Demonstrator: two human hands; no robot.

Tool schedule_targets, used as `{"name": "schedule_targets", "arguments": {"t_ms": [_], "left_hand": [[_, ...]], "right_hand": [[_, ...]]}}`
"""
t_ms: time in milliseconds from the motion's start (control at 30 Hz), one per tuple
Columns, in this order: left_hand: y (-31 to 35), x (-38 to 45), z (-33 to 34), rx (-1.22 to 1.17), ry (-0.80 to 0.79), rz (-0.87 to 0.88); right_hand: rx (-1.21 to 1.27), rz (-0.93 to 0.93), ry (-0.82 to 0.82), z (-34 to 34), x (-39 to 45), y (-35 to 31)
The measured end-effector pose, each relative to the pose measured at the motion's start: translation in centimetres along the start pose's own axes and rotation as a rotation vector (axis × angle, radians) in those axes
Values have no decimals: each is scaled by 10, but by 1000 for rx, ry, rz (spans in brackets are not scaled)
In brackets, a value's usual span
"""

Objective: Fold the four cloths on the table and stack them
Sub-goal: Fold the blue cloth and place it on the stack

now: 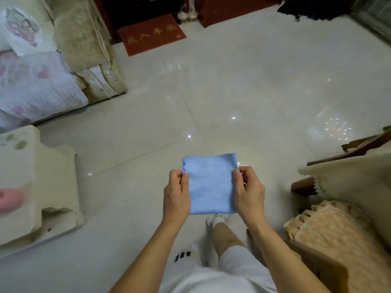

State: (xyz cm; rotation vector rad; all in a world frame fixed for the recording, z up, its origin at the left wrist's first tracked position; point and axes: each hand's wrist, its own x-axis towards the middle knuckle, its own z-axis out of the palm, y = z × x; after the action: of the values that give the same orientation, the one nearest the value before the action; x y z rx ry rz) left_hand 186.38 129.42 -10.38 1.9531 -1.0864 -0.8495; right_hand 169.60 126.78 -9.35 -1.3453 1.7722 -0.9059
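Left hand (177,192): grip pinches the blue cloth's (210,185) left edge.
Right hand (248,190): grip pinches its right edge.
Cloth: folded, above floor (243,92).

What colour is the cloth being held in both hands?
Light blue, with a fine dotted weave; the cloth shows best in the head view.

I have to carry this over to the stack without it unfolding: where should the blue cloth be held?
Probably as now: pinch the blue cloth at its two side edges, left hand from the left, right hand from the right. It is a flat folded square, so gripping both sides should keep the layers together.
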Motion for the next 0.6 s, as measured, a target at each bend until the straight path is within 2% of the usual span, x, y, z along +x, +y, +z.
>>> {"name": "schedule_targets", "arguments": {"t_ms": [267,600], "left_hand": [[53,79,63,57,-74,39],[144,163,167,113,-190,117]], "right_hand": [[44,59,73,-19,101,12],[102,153,227,-80,221,30]]}}
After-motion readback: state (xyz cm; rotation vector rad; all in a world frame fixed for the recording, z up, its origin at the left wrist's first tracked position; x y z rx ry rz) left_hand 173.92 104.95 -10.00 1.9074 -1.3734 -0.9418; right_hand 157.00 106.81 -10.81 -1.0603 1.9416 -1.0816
